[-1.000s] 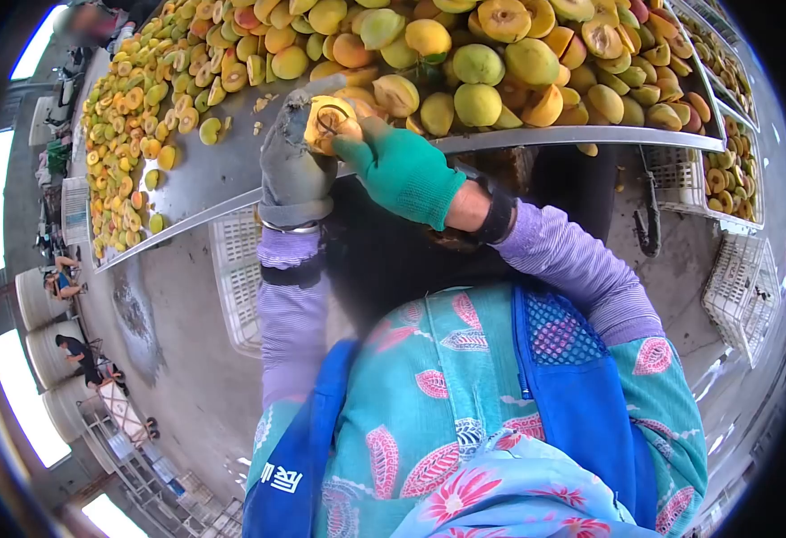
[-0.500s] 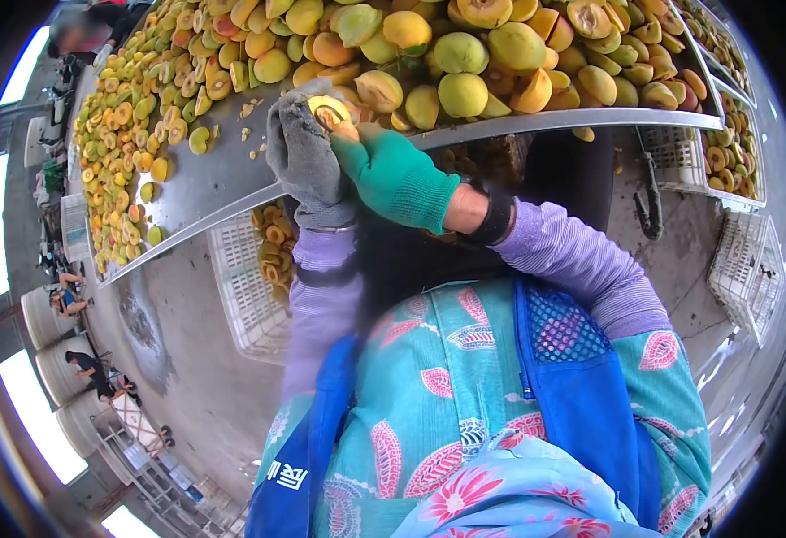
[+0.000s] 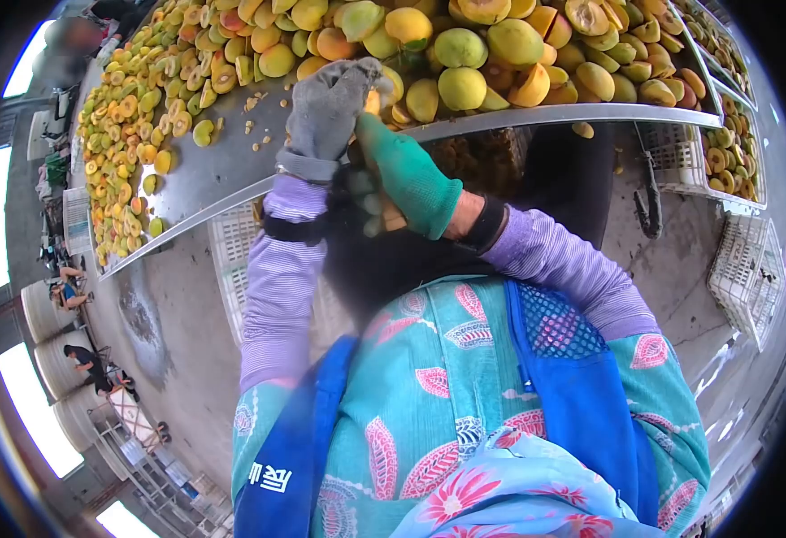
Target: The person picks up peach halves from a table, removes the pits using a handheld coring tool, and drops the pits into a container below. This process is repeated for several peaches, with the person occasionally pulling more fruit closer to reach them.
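Observation:
My left hand, in a grey glove, is closed at the table's edge around a yellow peach, mostly hidden by the fingers. Just to its right, my right hand wears a green glove, its thumb side against the fruit. Its fingers are curled round a tan handle, seen only at its end; the working end is hidden. A heap of whole and cut peaches lies just beyond both hands.
The metal table carries more peach halves on the left and small scraps. White plastic crates stand below, one at left, another at right. Crates of cut fruit flank the table's right end. People sit farther back at left.
My left hand has moved up and left, turning over the fruit. The cut face and curved dark metal loop seen earlier are now hidden. My right hand's lower fingers have swung into view.

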Demonstrator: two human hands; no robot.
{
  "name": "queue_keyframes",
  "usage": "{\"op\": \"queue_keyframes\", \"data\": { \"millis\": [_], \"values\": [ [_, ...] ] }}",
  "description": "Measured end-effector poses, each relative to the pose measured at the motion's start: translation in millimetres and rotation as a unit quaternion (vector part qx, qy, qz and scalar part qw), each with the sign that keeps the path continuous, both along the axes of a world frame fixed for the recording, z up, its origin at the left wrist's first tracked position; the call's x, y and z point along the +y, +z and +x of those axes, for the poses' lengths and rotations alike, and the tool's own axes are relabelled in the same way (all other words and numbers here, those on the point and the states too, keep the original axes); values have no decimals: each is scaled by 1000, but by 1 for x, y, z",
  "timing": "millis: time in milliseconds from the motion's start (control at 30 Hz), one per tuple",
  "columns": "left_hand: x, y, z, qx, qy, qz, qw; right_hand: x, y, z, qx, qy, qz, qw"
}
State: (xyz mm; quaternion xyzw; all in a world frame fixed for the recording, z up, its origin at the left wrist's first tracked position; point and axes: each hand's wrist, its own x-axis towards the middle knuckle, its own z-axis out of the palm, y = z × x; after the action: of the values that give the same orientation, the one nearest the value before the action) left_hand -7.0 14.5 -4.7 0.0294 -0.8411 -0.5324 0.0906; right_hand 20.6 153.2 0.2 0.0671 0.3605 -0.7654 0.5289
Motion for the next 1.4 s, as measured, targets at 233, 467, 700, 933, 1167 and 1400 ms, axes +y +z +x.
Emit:
{"op": "queue_keyframes", "data": {
  "millis": [233, 467, 700, 933, 1167, 1400],
  "values": [
    [11, -29, -2, 63, 50, 272, 959, 3, 10, -11, 101, 7, 117, 988],
    [9, -8, -4, 21, 50, 247, 967, 0, 12, -16, 81, 0, 109, 991],
    [1, -5, 4, 193, -1, -51, 980, -6, -40, -42, 392, 1, 114, 913],
    [4, -28, -6, 116, 7, 227, 967, 13, -2, -32, 82, 87, -26, 992],
    [-8, 3, -15, 1, -172, 111, 979, 12, -12, -17, -33, 61, -253, 965],
    [-16, -4, 87, 32, 132, -162, 977, 1, -15, -1, -171, 224, -433, 856]
  ]
}}
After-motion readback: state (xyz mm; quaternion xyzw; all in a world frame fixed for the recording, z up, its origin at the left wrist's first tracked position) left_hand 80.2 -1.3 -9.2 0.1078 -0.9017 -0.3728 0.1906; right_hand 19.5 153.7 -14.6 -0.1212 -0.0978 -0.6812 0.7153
